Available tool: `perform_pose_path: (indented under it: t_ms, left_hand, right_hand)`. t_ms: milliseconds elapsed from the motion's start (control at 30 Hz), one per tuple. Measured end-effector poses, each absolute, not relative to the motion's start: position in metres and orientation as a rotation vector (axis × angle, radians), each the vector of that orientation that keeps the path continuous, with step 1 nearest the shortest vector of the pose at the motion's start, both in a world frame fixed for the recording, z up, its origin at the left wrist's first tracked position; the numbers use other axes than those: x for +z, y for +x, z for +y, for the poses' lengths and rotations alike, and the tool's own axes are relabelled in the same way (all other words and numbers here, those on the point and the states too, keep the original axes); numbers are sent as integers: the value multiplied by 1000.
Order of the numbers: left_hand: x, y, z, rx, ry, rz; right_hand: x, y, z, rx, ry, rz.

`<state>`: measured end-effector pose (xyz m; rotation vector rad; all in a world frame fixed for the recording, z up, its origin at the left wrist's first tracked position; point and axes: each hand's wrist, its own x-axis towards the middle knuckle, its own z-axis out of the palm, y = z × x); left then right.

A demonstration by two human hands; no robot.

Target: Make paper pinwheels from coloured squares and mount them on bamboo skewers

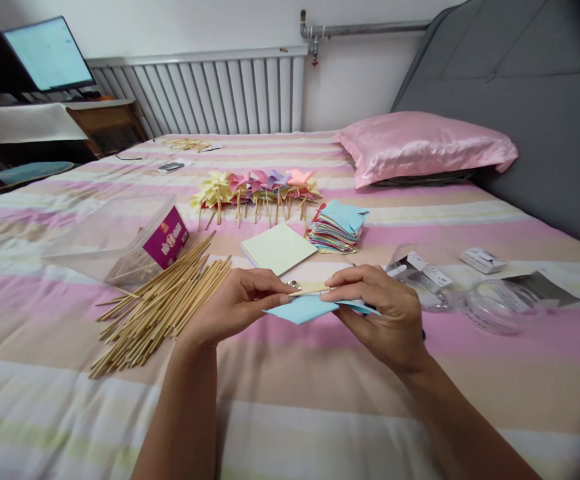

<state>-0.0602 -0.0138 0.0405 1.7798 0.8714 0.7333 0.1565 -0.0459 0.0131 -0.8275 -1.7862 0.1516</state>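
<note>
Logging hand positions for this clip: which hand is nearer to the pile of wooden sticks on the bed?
Left. The left hand sits just right of the wooden sticks, almost at their edge. The right hand is farther right, across the blue paper both hands hold.

No legible text anywhere. Printed purple-and-red label on the end of the clear plastic box, with small white marks and a round red emblem, too small and blurred to read. Black print on the white packaging cards to the right of the hands, and on another white card farther right, likewise unreadable. Bright monitor screen at top left, washed out, nothing to make out. Small dark-printed slip near the far edge of the bedspread, illegible too.
</note>
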Motion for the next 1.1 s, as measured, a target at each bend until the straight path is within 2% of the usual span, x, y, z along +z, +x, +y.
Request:
perform_pose_path:
  t_ms: [1100]
  left_hand:
    - [46,-59,-16,685,1764,894]
  right_hand:
    - [14,156,-48,225,-841,-1764]
